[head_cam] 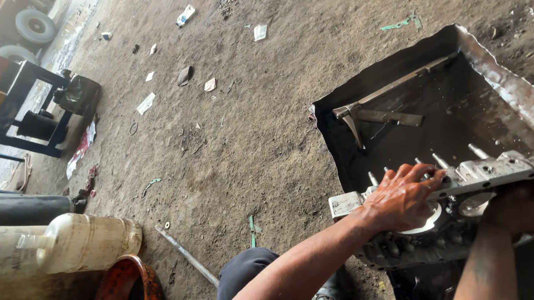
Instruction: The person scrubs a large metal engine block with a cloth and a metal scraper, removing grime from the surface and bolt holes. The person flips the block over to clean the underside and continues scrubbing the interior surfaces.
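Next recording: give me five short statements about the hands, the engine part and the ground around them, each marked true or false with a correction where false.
1. The left hand rests on top of the grey metal engine part. True.
2. The engine part sits over a clean white plastic tub. False: it is over a black, oily metal tray.
3. The right hand grips the engine part from its far-right side. True.
4. A long metal tool lies in the tray, apart from both hands. True.
5. The ground is tiled and swept. False: it is bare dirt strewn with scraps of litter.
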